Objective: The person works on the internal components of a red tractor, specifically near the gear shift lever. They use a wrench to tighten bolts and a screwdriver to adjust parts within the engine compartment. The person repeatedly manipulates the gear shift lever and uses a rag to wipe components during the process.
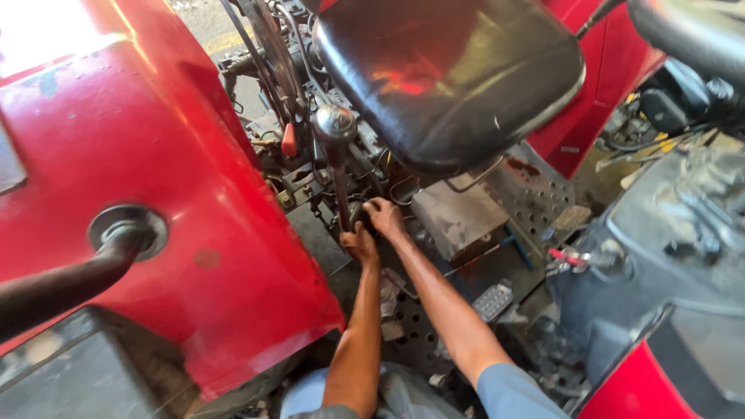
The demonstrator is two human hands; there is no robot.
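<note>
Both my arms reach down into the footwell of a red tractor. My left hand (359, 245) is curled against the bottom of a grey lever shaft (341, 190) topped by a round metal knob (334, 122). My right hand (385, 217) sits just beyond it, fingers bent over a dark part at the lever's base. What the fingers grip is hidden among greasy linkages and cables.
A black seat (450, 74) overhangs the work spot. A red fender (155, 194) with a black handle (62, 283) fills the left. A perforated floor plate (535, 194), a grey block (458, 217), a metal pedal (494, 300) and the dark transmission housing (667, 248) lie to the right.
</note>
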